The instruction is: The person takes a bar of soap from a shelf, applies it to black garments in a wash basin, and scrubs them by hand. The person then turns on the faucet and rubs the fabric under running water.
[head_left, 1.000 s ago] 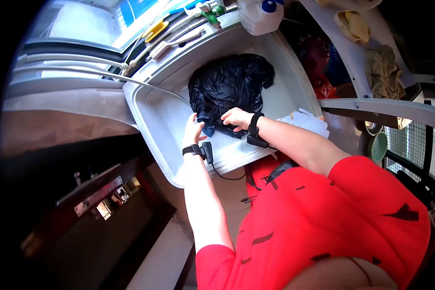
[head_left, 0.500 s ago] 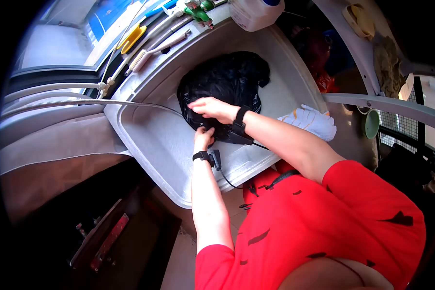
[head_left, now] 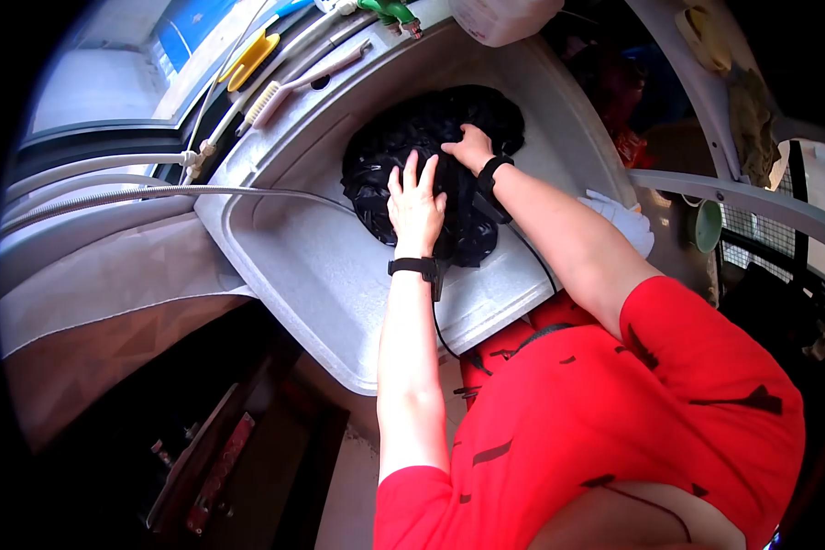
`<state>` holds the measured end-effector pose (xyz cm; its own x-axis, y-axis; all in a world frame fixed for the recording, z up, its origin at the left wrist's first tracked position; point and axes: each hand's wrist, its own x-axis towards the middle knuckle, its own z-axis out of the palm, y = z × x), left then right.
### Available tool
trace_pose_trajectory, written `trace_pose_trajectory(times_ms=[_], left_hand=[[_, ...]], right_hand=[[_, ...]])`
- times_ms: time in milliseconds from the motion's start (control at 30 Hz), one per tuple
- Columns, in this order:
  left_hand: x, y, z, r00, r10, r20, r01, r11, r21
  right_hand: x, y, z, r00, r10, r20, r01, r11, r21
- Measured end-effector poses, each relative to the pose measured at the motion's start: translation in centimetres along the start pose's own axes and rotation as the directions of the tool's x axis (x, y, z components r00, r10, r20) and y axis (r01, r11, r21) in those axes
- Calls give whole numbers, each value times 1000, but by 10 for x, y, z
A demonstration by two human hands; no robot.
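A bundle of shiny black material [head_left: 385,160] lies crumpled in the grey sink [head_left: 289,275]; whether it is wet cloth or plastic I cannot tell. My left hand [head_left: 417,206] rests on the near left part of the bundle, its fingers spread. Farther back and to the right, my right hand [head_left: 472,148] touches the bundle with thumb and forefinger apart; its other fingers are partly hidden. Each wrist wears a black strap, with a small black device and a cable. A flexible grey hose [head_left: 247,191] runs over the left rim to the bundle.
On the back ledge lie a scrubbing brush [head_left: 264,105] and a yellow holder [head_left: 252,62], near a green tap [head_left: 394,14]. A whitish plastic jug [head_left: 504,18] stands at the far rim. White gloves [head_left: 619,220] lie at the right edge, beside a metal frame bar [head_left: 752,200].
My left hand has moved up onto the bundle and spread its fingers. My right hand has shifted right and away from me. The bundle's shape has changed, spreading slightly.
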<state>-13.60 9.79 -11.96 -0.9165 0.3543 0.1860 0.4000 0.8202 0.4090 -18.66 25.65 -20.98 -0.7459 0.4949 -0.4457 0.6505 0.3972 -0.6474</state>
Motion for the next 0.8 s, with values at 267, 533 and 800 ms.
trace_pose_trajectory(times_ms=[267,533,800], left_hand=[[-55,-77,6,795,-492,356,408,867,285],[-44,-98,-59,504,-707,495,384,697,605],[15,3,-16,991,-65,115,93,961,-261]], right_hand=[[-26,-15,-69,917,-8,400,-267,731,627],[-59,13,-140,845,-137,517,-405,467,786],[-89,-24,-167,762,-325,560,-502,249,828]])
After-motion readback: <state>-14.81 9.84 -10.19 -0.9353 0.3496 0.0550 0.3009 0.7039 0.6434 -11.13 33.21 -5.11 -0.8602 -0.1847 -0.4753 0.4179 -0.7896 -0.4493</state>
